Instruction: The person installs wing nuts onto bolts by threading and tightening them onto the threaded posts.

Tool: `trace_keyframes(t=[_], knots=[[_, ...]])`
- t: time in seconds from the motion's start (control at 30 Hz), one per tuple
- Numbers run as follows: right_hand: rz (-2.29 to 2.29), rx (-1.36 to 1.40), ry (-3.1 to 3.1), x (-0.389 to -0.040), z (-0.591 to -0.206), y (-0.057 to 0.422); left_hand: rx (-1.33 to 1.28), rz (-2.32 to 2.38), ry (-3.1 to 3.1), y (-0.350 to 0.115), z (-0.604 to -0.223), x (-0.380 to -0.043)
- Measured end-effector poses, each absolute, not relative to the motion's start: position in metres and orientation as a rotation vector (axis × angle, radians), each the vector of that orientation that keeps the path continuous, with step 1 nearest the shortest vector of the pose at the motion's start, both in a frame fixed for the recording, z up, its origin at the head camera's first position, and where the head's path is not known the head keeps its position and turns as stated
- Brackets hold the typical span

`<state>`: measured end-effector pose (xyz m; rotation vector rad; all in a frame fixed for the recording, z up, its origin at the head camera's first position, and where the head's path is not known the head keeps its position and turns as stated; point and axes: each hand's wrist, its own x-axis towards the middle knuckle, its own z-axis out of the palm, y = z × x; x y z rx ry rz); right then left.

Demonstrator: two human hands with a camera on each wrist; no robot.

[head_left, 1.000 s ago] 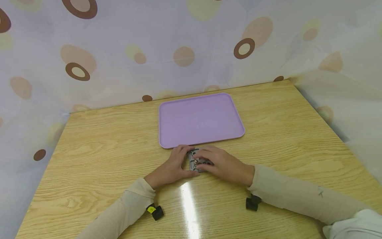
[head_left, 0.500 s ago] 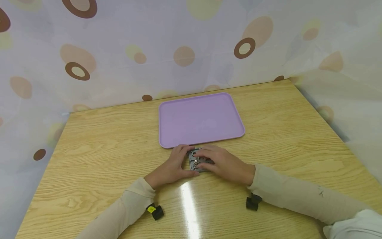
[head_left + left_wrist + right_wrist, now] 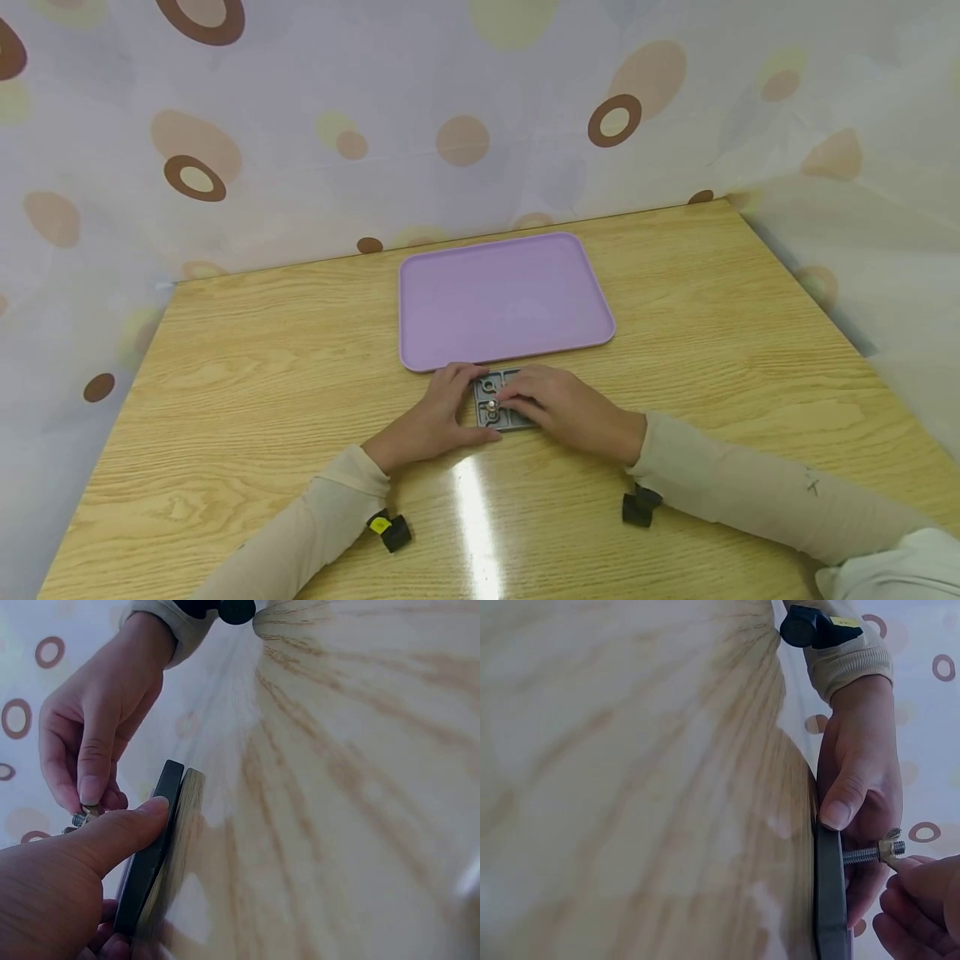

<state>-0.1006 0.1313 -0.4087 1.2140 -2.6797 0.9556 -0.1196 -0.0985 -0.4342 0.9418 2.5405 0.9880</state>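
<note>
A grey metal plate [image 3: 519, 420] with compartments and round holes lies on the table. From it stands a threaded bolt [image 3: 861, 856] with a wing nut [image 3: 889, 845] near its top. My left hand [image 3: 435, 421] holds the plate's left end, thumb on the near edge and fingers on the far edge. My right hand [image 3: 573, 410] is over the plate's right part, its thumb and finger pinching one wing of the wing nut. That hand hides much of the plate's right side in the head view.
Just behind the plate lies a purple tray [image 3: 502, 304] on the wooden table [image 3: 285, 333]. A patterned curtain [image 3: 405, 108] hangs behind and along the sides. Small black wrist cameras hang below both sleeves.
The fingertips of my right hand have come together and moved slightly right, uncovering more of the bolt and wing nut. My left hand and the plate have stayed in place.
</note>
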Motion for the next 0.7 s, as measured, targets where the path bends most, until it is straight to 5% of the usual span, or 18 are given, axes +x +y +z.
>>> trace_keyframes(t=[0.7], knots=[[1.057, 1.214, -2.633, -0.0991, -0.4112, 0.1286, 0.94, 0.975, 2.54, -0.0989, -0.4356, -0.1206]])
